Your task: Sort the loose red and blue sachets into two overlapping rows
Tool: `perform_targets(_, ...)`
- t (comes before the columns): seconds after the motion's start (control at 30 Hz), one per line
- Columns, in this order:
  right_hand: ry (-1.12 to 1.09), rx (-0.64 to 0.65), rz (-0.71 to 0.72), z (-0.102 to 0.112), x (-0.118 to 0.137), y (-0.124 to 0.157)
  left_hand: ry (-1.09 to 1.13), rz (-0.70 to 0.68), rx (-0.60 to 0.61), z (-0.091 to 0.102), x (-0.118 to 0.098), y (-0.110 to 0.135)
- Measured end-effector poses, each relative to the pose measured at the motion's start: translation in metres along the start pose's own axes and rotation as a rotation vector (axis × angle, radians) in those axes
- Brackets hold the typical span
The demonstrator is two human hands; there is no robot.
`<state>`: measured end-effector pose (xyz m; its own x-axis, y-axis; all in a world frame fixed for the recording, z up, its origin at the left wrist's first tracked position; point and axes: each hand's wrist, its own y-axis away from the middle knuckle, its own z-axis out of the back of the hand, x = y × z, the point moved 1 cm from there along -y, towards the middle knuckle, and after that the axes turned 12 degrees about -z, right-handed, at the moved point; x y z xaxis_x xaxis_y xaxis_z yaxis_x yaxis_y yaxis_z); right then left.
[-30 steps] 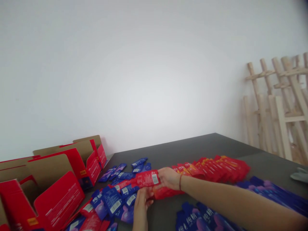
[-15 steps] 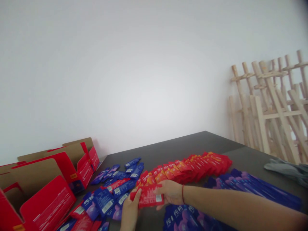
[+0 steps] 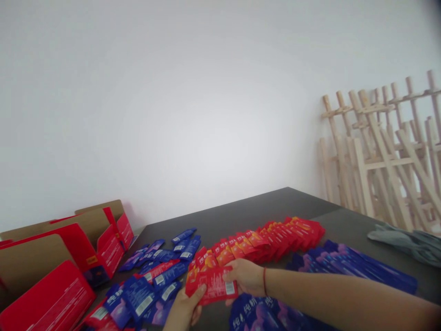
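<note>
Our L hand (image 3: 186, 307) & R hand (image 3: 247, 277) pinch a flat, glossy red sachet (image 3: 215, 286) at 6 o'clock in view, fingers (image 3: 199, 293) closed w/ thumbs on top. Overlapping red-orange sachets (image 3: 289, 235) fan at 5, loose blue sachets (image 3: 138, 298) heap at 7, brown-lined cardboard boxes (image 3: 62, 292) gape at 8, wood frames (image 3: 389, 162) at 3.

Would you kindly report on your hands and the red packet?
Left hand, right hand: both on red packet. Barcode showing. Blue packets beside left hand, not blocking.

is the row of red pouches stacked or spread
Spread: the flat, rectangular red-and-orange pouches overlap like fanned cards along the dark grey table.
</note>
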<state>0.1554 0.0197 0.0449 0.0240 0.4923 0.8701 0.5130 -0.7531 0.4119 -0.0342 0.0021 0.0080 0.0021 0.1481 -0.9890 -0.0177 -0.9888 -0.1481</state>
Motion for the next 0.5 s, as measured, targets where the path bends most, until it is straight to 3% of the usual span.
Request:
perform_targets(0.23, 0.008, -0.081, 0.002, 0.002, 0.003, 0.005, 0.107, 0.028, 0.049, -0.003, 0.010, -0.006)
perform_targets(0.37, -0.032, 0.006, -0.007, 0.008, 0.006, 0.007, 0.155, -0.019, 0.023, -0.002, 0.016, -0.009)
perform_targets(0.5, -0.050, 0.104, -0.014, 0.014, 0.003, 0.005, 0.127, -0.150, -0.024, 0.000, 0.013, -0.010)
